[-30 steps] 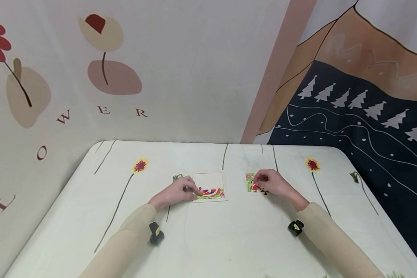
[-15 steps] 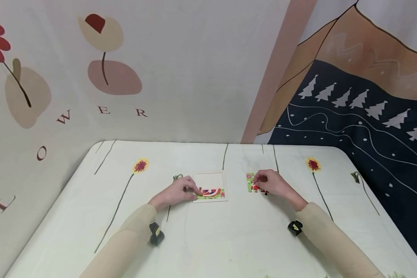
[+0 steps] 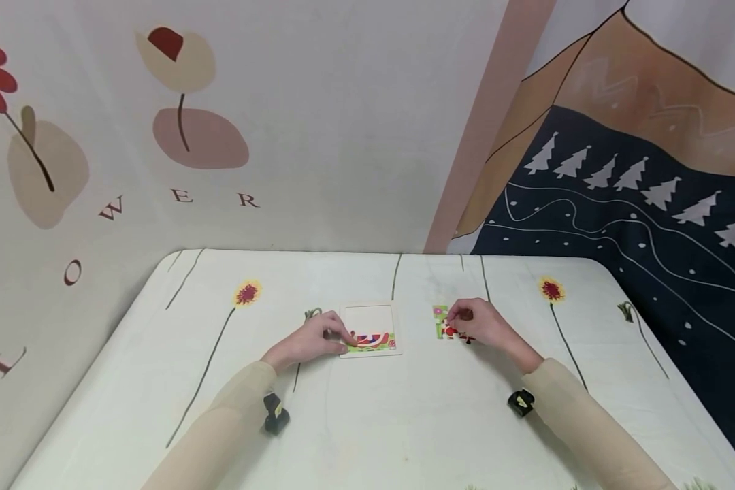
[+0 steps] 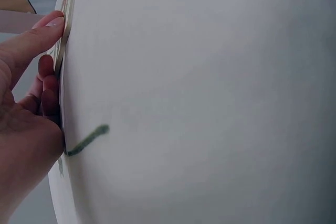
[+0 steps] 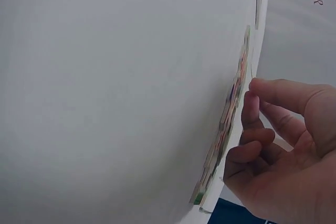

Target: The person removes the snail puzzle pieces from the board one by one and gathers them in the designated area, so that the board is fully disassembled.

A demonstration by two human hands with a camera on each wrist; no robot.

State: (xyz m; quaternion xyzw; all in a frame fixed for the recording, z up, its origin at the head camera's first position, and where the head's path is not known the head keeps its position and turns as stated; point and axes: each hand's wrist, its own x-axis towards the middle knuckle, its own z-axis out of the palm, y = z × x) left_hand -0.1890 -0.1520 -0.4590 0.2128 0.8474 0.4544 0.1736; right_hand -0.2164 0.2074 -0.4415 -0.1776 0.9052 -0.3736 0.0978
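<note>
A small white puzzle frame (image 3: 370, 354) lies mid-table, its lower part filled with a bright printed strip. My left hand (image 3: 309, 338) pinches its lower left corner; in the left wrist view the thumb (image 4: 44, 34) presses the frame's edge. To the right lies a group of colourful puzzle pieces (image 3: 439, 323), seen edge-on as a thin row of pieces (image 5: 226, 116) in the right wrist view. My right hand (image 3: 480, 322) is over them with curled fingers. Thumb and index tips come together close to the pieces; whether one is between them cannot be made out.
A white cloth with printed flowers covers the table (image 3: 367, 422). A pale wall hanging (image 3: 343, 136) rises behind it, and a dark printed cloth (image 3: 588, 211) hangs at the right. Black wrist cameras (image 3: 275, 412) sit by both sleeves.
</note>
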